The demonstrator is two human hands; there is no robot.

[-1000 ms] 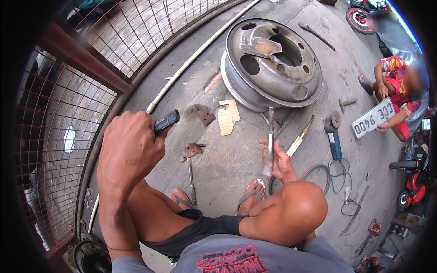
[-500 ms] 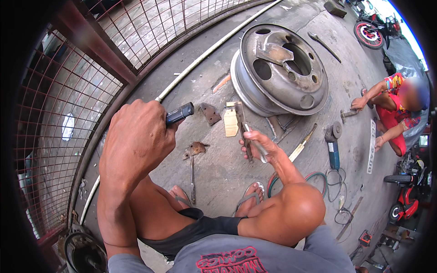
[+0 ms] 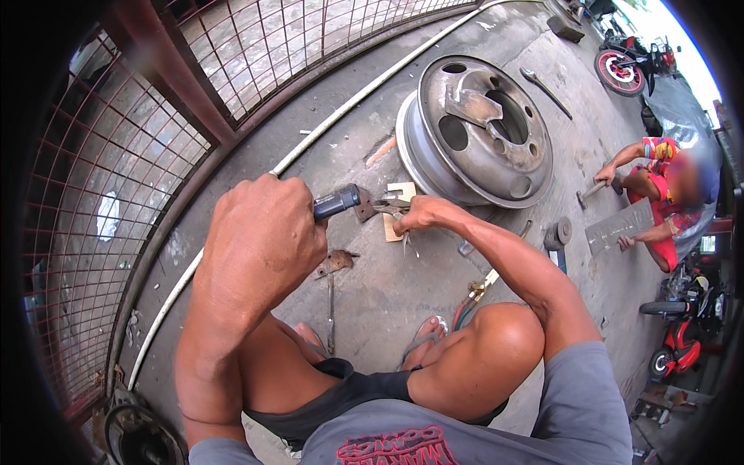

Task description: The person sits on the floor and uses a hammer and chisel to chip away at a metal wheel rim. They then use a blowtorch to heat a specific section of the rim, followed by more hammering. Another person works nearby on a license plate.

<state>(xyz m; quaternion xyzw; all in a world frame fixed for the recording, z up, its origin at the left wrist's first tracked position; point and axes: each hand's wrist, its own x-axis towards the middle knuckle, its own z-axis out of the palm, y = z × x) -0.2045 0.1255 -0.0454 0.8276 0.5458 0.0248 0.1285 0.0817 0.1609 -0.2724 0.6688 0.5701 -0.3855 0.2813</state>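
My left hand (image 3: 263,232) is raised and wrapped round a dark cylindrical handle (image 3: 337,201) whose blunt end points right; its full shape is hidden. My right hand (image 3: 418,214) reaches forward, closed on pliers (image 3: 387,206) whose jaws point left, close to a rusty metal plate (image 3: 364,206). Whether the jaws touch the plate I cannot tell. Under the pliers lies a tan cardboard piece (image 3: 391,230), partly covered by my right hand. Nearer my feet, a rusty bracket (image 3: 338,262) lies beside a thin metal rod (image 3: 331,310).
A large steel wheel rim (image 3: 488,132) lies just beyond my right hand. A wrench (image 3: 546,93) and an angle grinder (image 3: 558,232) lie on the ground. A pale pipe (image 3: 341,124) runs along the mesh fence (image 3: 256,46). At right, a person (image 3: 666,194) holds a hammer and a flat plate.
My right hand has moved forward and left with the pliers, bringing the jaws near the rusty plate. My left hand has shifted right with the dark handle. The other person's plate has turned flatter.
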